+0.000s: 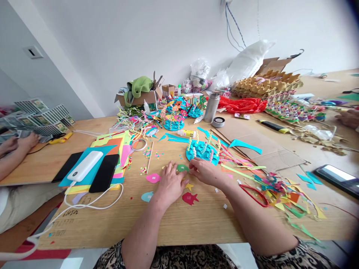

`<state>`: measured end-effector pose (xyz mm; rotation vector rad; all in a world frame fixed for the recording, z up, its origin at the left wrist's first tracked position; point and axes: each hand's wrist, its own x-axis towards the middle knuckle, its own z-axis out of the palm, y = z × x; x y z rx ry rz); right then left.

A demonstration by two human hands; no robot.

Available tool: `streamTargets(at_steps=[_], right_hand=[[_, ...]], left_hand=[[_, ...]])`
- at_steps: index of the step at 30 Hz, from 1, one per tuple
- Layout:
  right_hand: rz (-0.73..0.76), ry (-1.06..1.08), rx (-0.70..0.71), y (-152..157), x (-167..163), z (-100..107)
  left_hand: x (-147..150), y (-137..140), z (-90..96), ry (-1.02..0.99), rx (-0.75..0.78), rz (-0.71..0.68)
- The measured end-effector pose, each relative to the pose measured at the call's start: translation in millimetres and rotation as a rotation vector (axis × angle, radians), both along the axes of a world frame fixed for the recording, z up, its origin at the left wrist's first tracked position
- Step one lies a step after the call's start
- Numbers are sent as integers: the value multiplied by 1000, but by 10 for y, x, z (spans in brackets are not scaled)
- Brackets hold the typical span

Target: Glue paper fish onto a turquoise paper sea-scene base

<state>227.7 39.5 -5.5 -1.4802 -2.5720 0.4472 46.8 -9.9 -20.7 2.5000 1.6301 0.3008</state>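
My left hand [173, 182] lies on the table with fingers outstretched, its fingertips at the left end of a green paper fish [183, 168]. My right hand [204, 171] has its fingers curled together at the fish's other end, partly hiding it. A small white square sits on the green paper. Around my hands lie more paper cutouts: a pink fish [153, 178], a light blue fish [147, 197], a red fish [190, 198] and a yellow star [189, 186]. Just beyond stands a blue round base [202, 152] with several twisted pipe-cleaner stalks.
A thin wooden stick [150, 157], a tape roll [139, 145] and a glue bottle [187, 133] lie beyond my hands. To the left, a white power bank [85, 165] and a black phone [104, 173] rest on coloured paper. Paper scraps [291, 194] spread at right. Another person's hands [28, 141] are far left.
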Motion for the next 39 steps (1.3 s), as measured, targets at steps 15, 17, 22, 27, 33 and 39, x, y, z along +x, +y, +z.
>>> streamTargets(at_steps=[15,17,22,27,33,39], right_hand=[[88,-246,68,-57,-96,-38],[91,-255,64,-65,-92,-18],[71,-201,43,-62,-123,-25],[14,-110,37,-55,-123,-42],[-10,-9,22,-80,-122,23],[38,-17,42,-137,-171,83]], left_hand=[[0,-4,-11,-1,8,-3],[2,-9,-5,-10,4,3],[-2,5,-5,-94,22,15],[1,87,-15,-384,21,23],[-5,162,-38,-931,-100,340],[-9,179,-56,-1039,-102,380]])
